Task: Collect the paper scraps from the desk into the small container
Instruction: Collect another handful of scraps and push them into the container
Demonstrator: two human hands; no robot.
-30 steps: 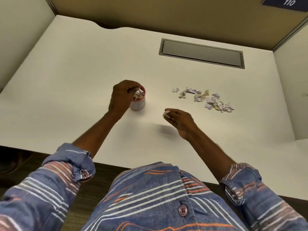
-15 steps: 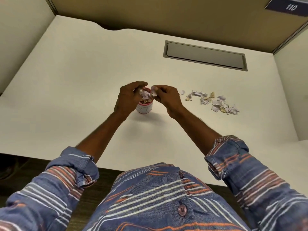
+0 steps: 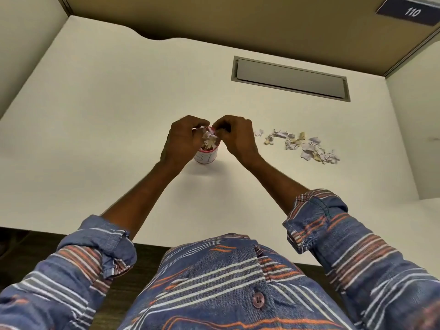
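A small white container (image 3: 206,158) with a red rim stands on the desk's middle, stuffed with paper scraps (image 3: 209,138) that stick out above its rim. My left hand (image 3: 181,141) wraps around its left side. My right hand (image 3: 234,136) is at the rim from the right, its fingertips pinched over the opening. Whether a scrap is still between those fingers is hidden. A loose scatter of white and yellowish paper scraps (image 3: 307,147) lies on the desk to the right of my right hand.
The white desk (image 3: 107,115) sits between partition walls on the left, back and right. A grey recessed cable hatch (image 3: 290,78) is set in the desk at the back right. The desk's front edge runs just above my shirt.
My right hand carried a scrap from the desk's front leftward and up to the container's rim, and now its fingers press over the opening. My left hand kept hold of the container.
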